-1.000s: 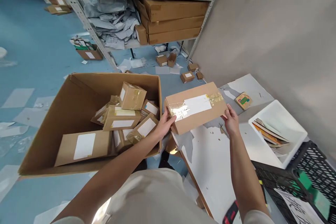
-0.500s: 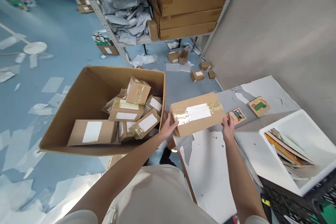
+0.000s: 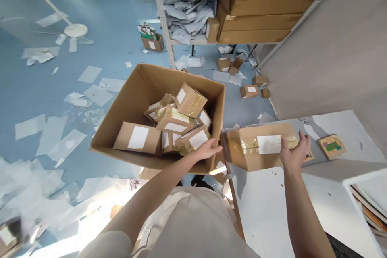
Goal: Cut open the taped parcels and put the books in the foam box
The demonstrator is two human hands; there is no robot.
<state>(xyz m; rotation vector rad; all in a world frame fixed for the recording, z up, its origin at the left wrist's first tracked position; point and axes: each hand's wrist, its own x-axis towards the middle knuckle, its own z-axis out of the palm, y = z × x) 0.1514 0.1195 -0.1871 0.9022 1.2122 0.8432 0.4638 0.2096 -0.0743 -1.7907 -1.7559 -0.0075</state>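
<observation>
A taped cardboard box [image 3: 236, 151] with a white label rests on the white table [image 3: 263, 205], near its left edge. My right hand [image 3: 294, 153] is at the box's right end, thumb and fingers apart, not gripping it. My left hand [image 3: 208, 149] has its fingers stretched out by the right wall of a large open carton [image 3: 121, 105]; whether it touches the wall I cannot tell. Several smaller labelled boxes [image 3: 173, 120] are piled inside this carton. Beyond my right hand lies a small colourful wooden-looking block [image 3: 331, 146], and another small printed item is mostly hidden by that hand.
A metal shelf [image 3: 165, 20] at the back holds grey plastic bags [image 3: 189, 8] and long cartons [image 3: 266, 2]. Small boxes [image 3: 249, 91] and loose paper [image 3: 98, 94] lie on the blue floor. A white bin [image 3: 363, 181] with books stands at the right.
The box has gone from between both hands down onto the table. My left hand has let go and moved to the carton; my right has opened. The view has swung left.
</observation>
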